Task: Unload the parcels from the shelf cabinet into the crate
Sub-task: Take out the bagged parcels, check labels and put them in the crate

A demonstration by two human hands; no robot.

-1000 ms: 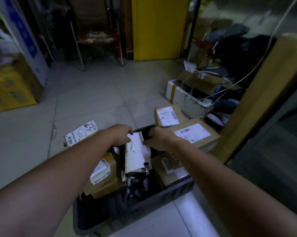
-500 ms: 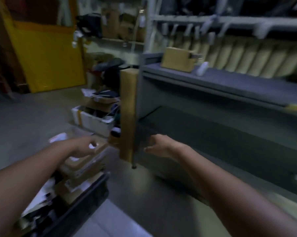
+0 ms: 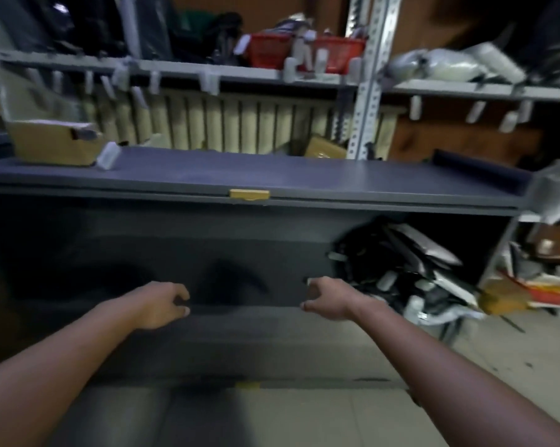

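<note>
I face the grey shelf cabinet, its lower compartment dark and open in front of me. A heap of black and grey bagged parcels lies in the right end of that compartment. My left hand and my right hand hover side by side before the bare middle of the compartment, fingers loosely curled, holding nothing. My right hand is a short way left of the heap. A cardboard box sits on the cabinet top at the left. The crate is out of view.
Metal racking rises behind the cabinet with red baskets and white bags on its upper shelf. More packages and a yellow parcel lie on the floor at the right. Tiled floor lies below my arms.
My view has swung right from the crate to the cabinet front. Both hands let go of the items at the crate and now hang before the cabinet's lower compartment.
</note>
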